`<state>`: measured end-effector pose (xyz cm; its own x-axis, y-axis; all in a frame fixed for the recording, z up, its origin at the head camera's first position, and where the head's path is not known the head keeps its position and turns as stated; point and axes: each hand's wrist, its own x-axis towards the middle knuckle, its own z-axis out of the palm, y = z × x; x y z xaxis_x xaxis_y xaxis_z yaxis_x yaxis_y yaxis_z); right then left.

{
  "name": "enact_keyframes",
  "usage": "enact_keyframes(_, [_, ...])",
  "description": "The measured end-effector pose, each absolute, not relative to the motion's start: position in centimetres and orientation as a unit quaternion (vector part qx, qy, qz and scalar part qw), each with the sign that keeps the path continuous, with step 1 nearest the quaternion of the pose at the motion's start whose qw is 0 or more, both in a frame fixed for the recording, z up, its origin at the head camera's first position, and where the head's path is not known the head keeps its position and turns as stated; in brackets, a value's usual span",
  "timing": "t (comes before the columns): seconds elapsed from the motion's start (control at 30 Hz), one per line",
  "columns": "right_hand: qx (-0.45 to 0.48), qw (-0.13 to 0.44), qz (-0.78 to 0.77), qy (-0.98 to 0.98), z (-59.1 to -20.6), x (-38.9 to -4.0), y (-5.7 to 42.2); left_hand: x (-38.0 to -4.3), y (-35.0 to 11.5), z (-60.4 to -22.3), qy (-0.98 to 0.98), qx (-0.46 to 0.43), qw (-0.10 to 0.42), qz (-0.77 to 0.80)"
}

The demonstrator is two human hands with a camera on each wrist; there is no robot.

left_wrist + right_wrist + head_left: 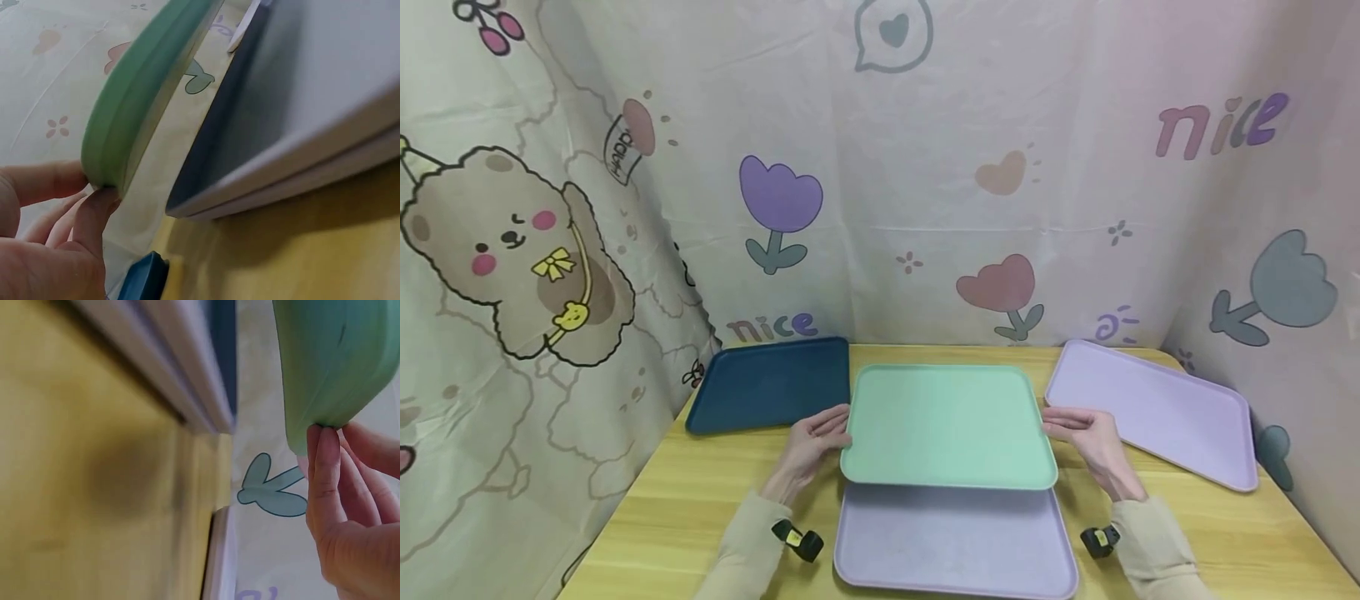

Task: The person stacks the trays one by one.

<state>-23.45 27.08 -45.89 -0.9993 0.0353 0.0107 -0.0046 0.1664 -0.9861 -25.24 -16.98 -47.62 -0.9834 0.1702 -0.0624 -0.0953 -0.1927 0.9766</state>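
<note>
A mint green tray (951, 425) is held up by both hands, one at each short side. My left hand (815, 442) pinches its left edge between thumb and fingers. At the opposite edge my right hand (1090, 433) pinches the rim in the same way. Below the green tray, a lavender tray (955, 542) lies on the table, its far part hidden from the head view. In the left wrist view, a gap shows between the green tray (134, 100) and the lavender rim (300, 150), where two stacked rims are visible.
A dark blue tray (771, 387) lies at the back left of the wooden table (662, 508). Another lavender tray (1157, 412) lies angled at the back right, beyond the right hand. A printed cloth (910, 167) hangs behind and along both sides.
</note>
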Motion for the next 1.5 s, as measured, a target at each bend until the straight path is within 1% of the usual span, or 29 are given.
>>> enact_keyframes(0.13, [-0.033,-0.001,0.644,-0.764,-46.6,-22.6,27.1,-24.2,-17.3,-48.1,0.641,0.023,0.100,0.761])
enact_keyframes(0.3, [-0.050,-0.027,0.655,-0.753,-47.0,-21.7,27.5,-23.5,-17.5,-48.5,0.657,0.023,0.105,0.746])
enact_keyframes(0.5, [-0.042,-0.048,0.642,-0.764,-47.4,-21.0,27.6,-22.7,-17.7,-49.0,0.671,0.016,0.107,0.734])
enact_keyframes(0.6, [-0.029,-0.061,0.625,-0.777,-47.6,-20.8,27.6,-22.4,-17.7,-48.9,0.684,-0.002,0.099,0.722])
enact_keyframes(0.73, [-0.003,-0.072,0.594,-0.801,-47.6,-20.9,27.6,-22.5,-17.9,-48.3,0.740,-0.013,0.072,0.668])
enact_keyframes(0.87, [0.026,-0.050,0.543,-0.838,-47.5,-21.6,27.9,-23.4,-18.3,-47.8,0.812,0.036,0.054,0.580])
enact_keyframes(0.93, [0.043,-0.037,0.522,-0.851,-47.5,-22.1,27.9,-24.2,-18.4,-47.8,0.832,0.072,0.058,0.547])
enact_keyframes(1.0, [0.059,-0.039,0.518,-0.853,-47.7,-22.8,27.9,-25.1,-18.3,-47.9,0.827,0.100,0.080,0.547])
enact_keyframes(1.07, [0.079,-0.060,0.531,-0.842,-47.8,-23.7,27.9,-25.9,-17.9,-48.1,0.805,0.123,0.115,0.569])
enact_keyframes(1.13, [0.092,-0.096,0.560,-0.818,-48.0,-24.4,27.8,-26.7,-17.4,-48.4,0.778,0.133,0.145,0.597])
enact_keyframes(1.23, [0.091,-0.137,0.594,-0.787,-48.3,-25.1,27.9,-27.5,-16.9,-48.9,0.749,0.129,0.168,0.628])
enact_keyframes(1.33, [0.096,-0.159,0.610,-0.770,-48.7,-25.4,28.0,-27.9,-16.7,-49.3,0.753,0.116,0.160,0.627])
enact_keyframes(1.5, [0.114,-0.177,0.637,-0.742,-49.2,-25.6,28.7,-28.0,-16.7,-49.5,0.775,0.101,0.139,0.608])
